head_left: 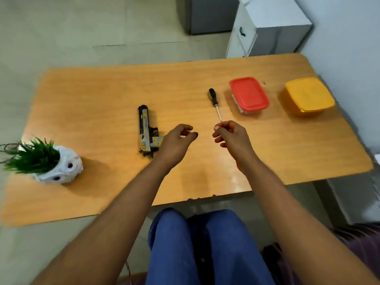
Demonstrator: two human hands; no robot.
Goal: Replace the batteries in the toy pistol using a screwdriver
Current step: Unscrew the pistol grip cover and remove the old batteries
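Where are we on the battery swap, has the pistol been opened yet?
Nothing looks done: the toy pistol lies closed on the table, screwdriver untouched. In hand: nothing; left hand and right hand hover. Left: unscrewing, swapping, closing. No batteries in sight.

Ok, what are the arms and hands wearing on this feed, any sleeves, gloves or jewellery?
Both forearms are bare up to the frame's bottom edge, with no sleeves in view. The left hand and right hand wear no gloves, and no rings, watch or bands show, though the picture is soft. Blue trousers cover the knees below the table.
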